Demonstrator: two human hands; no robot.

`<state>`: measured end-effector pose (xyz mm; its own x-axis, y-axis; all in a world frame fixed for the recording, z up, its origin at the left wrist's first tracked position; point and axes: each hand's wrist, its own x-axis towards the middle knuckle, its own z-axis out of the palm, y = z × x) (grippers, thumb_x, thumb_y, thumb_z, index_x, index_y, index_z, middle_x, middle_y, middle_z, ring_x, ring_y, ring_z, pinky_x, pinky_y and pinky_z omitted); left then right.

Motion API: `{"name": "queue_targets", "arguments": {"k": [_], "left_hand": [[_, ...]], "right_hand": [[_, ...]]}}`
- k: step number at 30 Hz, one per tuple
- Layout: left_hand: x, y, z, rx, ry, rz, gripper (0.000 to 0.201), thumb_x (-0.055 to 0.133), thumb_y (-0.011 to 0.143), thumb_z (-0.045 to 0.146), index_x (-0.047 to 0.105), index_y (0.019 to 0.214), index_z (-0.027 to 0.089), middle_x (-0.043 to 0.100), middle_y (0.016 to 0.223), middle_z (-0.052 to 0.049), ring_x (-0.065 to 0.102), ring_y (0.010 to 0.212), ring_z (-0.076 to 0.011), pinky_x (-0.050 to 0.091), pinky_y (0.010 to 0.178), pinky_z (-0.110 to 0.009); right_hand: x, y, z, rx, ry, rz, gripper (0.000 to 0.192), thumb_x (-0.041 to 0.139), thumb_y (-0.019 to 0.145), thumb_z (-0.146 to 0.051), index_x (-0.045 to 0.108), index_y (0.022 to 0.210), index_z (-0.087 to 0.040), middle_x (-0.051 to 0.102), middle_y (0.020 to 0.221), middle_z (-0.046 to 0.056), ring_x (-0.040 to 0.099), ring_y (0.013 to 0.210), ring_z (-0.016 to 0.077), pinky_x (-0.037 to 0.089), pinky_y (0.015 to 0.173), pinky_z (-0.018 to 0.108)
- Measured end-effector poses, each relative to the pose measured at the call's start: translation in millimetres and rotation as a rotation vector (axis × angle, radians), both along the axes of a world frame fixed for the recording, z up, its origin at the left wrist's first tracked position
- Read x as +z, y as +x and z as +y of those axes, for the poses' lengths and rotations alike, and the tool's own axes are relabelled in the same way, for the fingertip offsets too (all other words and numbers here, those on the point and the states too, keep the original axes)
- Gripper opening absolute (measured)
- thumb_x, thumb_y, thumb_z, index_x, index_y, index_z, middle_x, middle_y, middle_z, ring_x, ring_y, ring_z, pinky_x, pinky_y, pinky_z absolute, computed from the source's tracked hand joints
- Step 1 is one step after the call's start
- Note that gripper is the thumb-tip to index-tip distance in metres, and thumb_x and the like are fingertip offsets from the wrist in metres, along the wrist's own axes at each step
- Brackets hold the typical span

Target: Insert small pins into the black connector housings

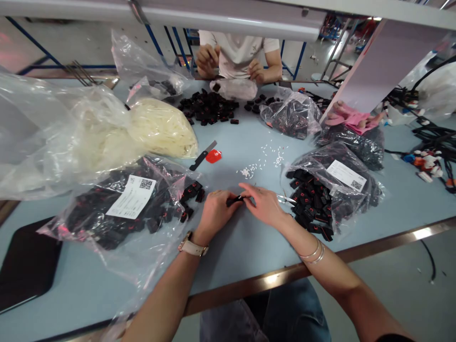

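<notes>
A small black plastic connector housing (234, 201) is between my two hands over the middle of the table. My left hand (218, 209) has its fingers closed around the housing's left end. My right hand (262, 203) pinches at its right end with thumb and index finger; anything smaller between those fingertips is hidden. A slim metal tool, tweezers or scissors (286, 200), sticks out beside my right hand, and I cannot tell whether the hand touches it. Just beyond my hands lie many tiny white pieces (245, 172).
Plastic bags of black connectors lie left (107, 213) and right (351, 183). Loose connectors (208, 107) form a pile farther back. A black-handled knife (203, 156) lies by a red tag (213, 156). Across the table sits a person (237, 54). A dark tablet-like slab (28, 261) is at left.
</notes>
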<state>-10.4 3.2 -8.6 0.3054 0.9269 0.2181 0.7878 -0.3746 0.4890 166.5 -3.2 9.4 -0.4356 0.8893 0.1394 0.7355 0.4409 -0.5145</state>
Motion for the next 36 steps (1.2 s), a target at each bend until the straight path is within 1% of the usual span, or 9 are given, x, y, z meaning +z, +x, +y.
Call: {"name": "queue_targets", "arguments": {"k": [7, 11, 14, 18, 21, 24, 27, 30, 36], "left_hand": [[-1.9, 0, 0, 0.007, 0.014, -0.006, 0.006, 0.066, 0.076, 0.022, 0.062, 0.074, 0.018, 0.066, 0.07, -0.003, 0.062, 0.071, -0.0202, 0.046, 0.066, -0.031], [-1.5, -1, 1, -0.012, 0.029, -0.019, 0.005, 0.066, 0.076, 0.021, 0.062, 0.075, 0.018, 0.066, 0.07, -0.003, 0.062, 0.07, -0.0202, 0.046, 0.065, -0.031], [0.2, 0, 1, 0.004, 0.019, -0.016, 0.009, 0.067, 0.076, 0.025, 0.062, 0.075, 0.018, 0.066, 0.071, -0.004, 0.061, 0.07, -0.0204, 0.045, 0.063, -0.031], [1.8, 0, 0, 0.008, -0.002, -0.023, 0.009, 0.067, 0.076, 0.025, 0.062, 0.076, 0.018, 0.067, 0.072, -0.003, 0.06, 0.069, -0.0194, 0.044, 0.063, -0.031], [1.6, 0, 1, 0.011, -0.011, -0.027, 0.009, 0.068, 0.076, 0.025, 0.063, 0.077, 0.018, 0.066, 0.071, -0.002, 0.06, 0.068, -0.0187, 0.044, 0.062, -0.03], [0.4, -1, 1, 0.011, -0.007, -0.033, 0.008, 0.067, 0.076, 0.025, 0.063, 0.077, 0.018, 0.065, 0.07, -0.002, 0.06, 0.069, -0.0185, 0.043, 0.062, -0.03], [-1.4, -1, 1, 0.001, 0.011, -0.034, 0.008, 0.067, 0.076, 0.024, 0.062, 0.077, 0.018, 0.065, 0.071, -0.002, 0.059, 0.07, -0.0186, 0.043, 0.062, -0.029], [-2.8, -1, 2, 0.0, 0.029, -0.025, 0.009, 0.068, 0.075, 0.025, 0.061, 0.076, 0.019, 0.064, 0.071, -0.002, 0.059, 0.071, -0.0193, 0.043, 0.063, -0.03], [-1.5, -1, 2, -0.011, 0.024, -0.031, 0.009, 0.067, 0.075, 0.025, 0.06, 0.076, 0.019, 0.063, 0.07, -0.002, 0.059, 0.071, -0.0194, 0.042, 0.061, -0.029]], "right_hand": [[5.8, -6, -3, 0.04, -0.012, -0.087, 0.045, 0.038, 0.09, -0.02, 0.042, 0.135, -0.02, 0.069, 0.108, 0.008, 0.063, 0.097, 0.021, 0.049, 0.08, 0.036], [8.2, -6, -1, 0.031, -0.063, 0.008, 0.044, 0.045, 0.088, -0.02, 0.045, 0.132, -0.024, 0.069, 0.108, 0.004, 0.065, 0.093, 0.0179, 0.049, 0.079, 0.032], [16.6, 10, 6, -0.108, -0.043, 0.01, 0.029, 0.05, 0.088, -0.025, 0.058, 0.116, -0.026, 0.07, 0.102, 0.002, 0.065, 0.085, 0.0153, 0.048, 0.077, 0.029], [35.0, 41, 14, -0.338, -0.084, -0.262, 0.025, 0.069, 0.074, -0.041, 0.069, 0.09, -0.021, 0.07, 0.093, 0.007, 0.065, 0.081, 0.0218, 0.046, 0.069, 0.032], [42.6, 55, 15, -0.344, -0.235, -0.439, 0.024, 0.076, 0.065, -0.04, 0.07, 0.078, -0.021, 0.07, 0.085, 0.009, 0.065, 0.08, 0.0249, 0.045, 0.064, 0.031], [42.7, 55, 13, -0.3, -0.286, -0.49, 0.01, 0.071, 0.069, -0.029, 0.067, 0.068, -0.02, 0.069, 0.075, 0.007, 0.065, 0.074, 0.0237, 0.042, 0.061, 0.03], [40.8, 48, 11, -0.31, -0.185, -0.341, 0.009, 0.064, 0.077, -0.026, 0.063, 0.07, -0.02, 0.068, 0.071, 0.005, 0.064, 0.069, 0.0198, 0.04, 0.059, 0.027], [36.4, 37, 10, -0.362, -0.099, 0.009, 0.013, 0.057, 0.083, -0.033, 0.056, 0.079, -0.02, 0.066, 0.071, 0.002, 0.061, 0.062, 0.0153, 0.041, 0.057, 0.025], [15.3, 11, 6, -0.341, -0.198, 0.621, 0.021, 0.046, 0.087, -0.043, 0.04, 0.087, -0.023, 0.069, 0.078, 0.002, 0.065, 0.061, 0.0143, 0.048, 0.055, 0.024]]}}
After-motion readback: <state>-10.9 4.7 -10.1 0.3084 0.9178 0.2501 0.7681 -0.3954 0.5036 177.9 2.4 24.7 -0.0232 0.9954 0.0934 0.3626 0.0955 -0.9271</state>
